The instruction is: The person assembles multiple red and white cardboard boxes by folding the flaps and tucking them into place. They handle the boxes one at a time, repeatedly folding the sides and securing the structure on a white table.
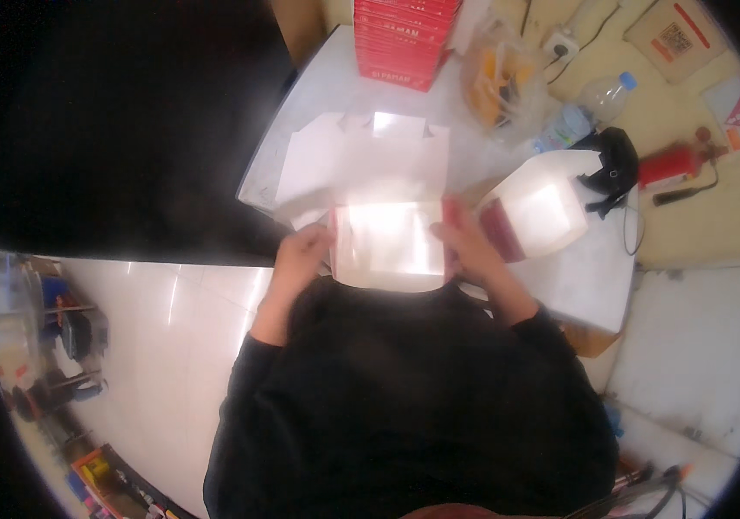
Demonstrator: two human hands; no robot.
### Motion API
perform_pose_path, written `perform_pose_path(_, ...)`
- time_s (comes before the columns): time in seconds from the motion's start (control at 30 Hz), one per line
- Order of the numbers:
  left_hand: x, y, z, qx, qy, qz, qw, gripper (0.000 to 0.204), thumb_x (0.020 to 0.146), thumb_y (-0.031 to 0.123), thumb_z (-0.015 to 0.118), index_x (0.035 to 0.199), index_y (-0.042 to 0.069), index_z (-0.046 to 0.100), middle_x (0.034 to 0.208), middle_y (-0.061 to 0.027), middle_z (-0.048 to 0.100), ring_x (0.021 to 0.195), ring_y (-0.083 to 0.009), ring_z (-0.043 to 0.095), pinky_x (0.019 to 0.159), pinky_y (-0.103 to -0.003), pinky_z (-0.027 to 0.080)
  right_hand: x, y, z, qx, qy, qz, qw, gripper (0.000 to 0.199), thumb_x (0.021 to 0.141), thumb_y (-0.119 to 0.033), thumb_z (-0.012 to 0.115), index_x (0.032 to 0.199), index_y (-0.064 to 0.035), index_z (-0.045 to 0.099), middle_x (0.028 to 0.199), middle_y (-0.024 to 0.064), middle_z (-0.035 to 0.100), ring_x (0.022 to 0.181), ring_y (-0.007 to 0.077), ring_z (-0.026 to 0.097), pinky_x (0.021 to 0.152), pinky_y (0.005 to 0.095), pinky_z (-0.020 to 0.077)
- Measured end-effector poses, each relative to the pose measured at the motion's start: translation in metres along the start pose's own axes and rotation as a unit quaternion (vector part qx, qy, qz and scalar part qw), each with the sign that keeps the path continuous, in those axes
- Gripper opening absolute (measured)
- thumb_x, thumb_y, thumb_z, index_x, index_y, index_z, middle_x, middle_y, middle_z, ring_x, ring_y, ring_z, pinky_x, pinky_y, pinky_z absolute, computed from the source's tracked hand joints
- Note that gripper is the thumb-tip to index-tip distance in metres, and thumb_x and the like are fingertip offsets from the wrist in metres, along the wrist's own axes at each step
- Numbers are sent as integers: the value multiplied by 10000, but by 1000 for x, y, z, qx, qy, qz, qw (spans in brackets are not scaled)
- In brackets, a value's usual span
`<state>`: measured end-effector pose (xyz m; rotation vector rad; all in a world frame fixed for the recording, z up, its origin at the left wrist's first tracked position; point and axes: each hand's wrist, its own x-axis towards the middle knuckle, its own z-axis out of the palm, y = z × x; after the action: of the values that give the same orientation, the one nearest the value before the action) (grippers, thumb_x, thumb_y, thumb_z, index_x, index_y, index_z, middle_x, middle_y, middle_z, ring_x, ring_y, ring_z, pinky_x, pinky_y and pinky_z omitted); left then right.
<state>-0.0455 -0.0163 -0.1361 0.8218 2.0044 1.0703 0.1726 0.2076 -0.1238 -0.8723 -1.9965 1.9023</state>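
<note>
Ok | L hand [303, 248], R hand [471, 246] curled | grip box [390, 240], opp. sides

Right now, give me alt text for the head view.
A person's left hand and right hand hold an open white-lined box by its sides at a white table. Another open box sits to the right; stacked red cartons stand behind.

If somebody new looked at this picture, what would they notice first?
Probably the open box in the middle, its inside shining bright white, with the left hand and right hand at its sides. Then maybe the tall red stack at the table's far end, and the red fire extinguisher over on the right.
</note>
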Motion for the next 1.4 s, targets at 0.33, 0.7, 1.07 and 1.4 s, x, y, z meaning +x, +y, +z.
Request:
perform_pose_path(0.33,-22,75,6,-63,4,350,935,1452,474,493,895,1459,103,-99,1493,-226,106,1385,-369,201,1102,-490,260,-24,-91,3,353,-4,36,935,776,827,-246,636,1446,-22,226,1430,120,349,1307,246,363,1079,392,303)
perform_pose_path(0.7,-18,122,30,-105,8,387,916,1327,631,436,817,1427,174,-213,1477,-240,135,1356,-390,251,1081,-510,285,-45,-58,-52,58,-109,-293,948,1235,627,-355,790,1478,-29,-44,1535,173,110,1431,284,102,1139,397,137)
perform_pose_path(1.07,-3,167,85,-164,-141,429,877,1286,702,328,815,1393,106,-246,1470,-218,177,1351,-336,269,1095,-453,245,-117,-80,-98,-54,77,-186,978,1205,723,-609,692,1485,-42,-49,1547,179,34,1424,293,83,1141,412,116)
perform_pose_path(1.4,13,174,206,64,-49,512,855,1146,551,398,877,1353,-106,233,1311,-275,360,1223,-417,376,1047,-458,293,-147,-124,-98,-471,112,-168,859,486,825,-386,643,1187,-66,593,1079,89,625,1033,321,557,873,387,422)
